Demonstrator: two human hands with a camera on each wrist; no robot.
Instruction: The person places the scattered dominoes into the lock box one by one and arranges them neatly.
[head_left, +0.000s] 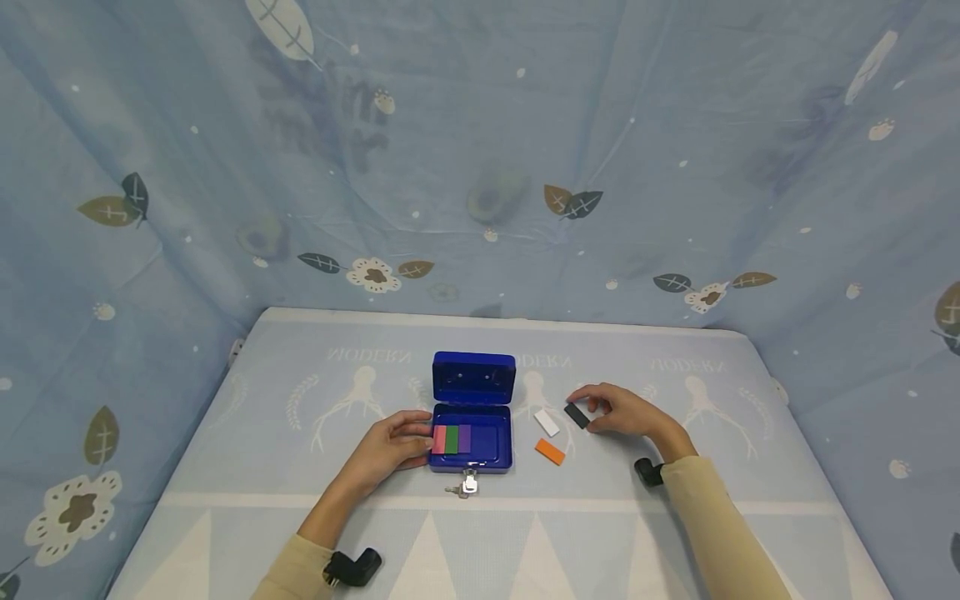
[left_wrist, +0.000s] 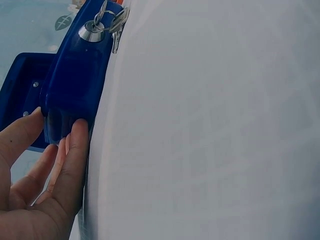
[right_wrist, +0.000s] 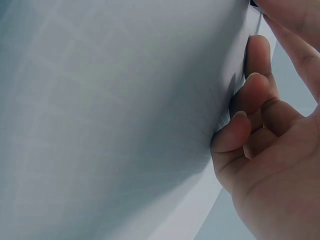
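A blue metal cash box stands on the table, its lid tilted up at the back. Pink, green and purple rectangular blocks lie side by side in its left part. My left hand holds the box by its left side; in the left wrist view the thumb is at the rim and the fingers lie against the outer wall. To the right of the box, my right hand pinches a black rectangular block between thumb and index finger, low over the table. The right wrist view shows the other fingers curled in.
Between the box and my right hand lie a white block and an orange block. A lock with keys sticks out at the box's front. A patterned cloth covers the table; a blue curtain hangs behind it.
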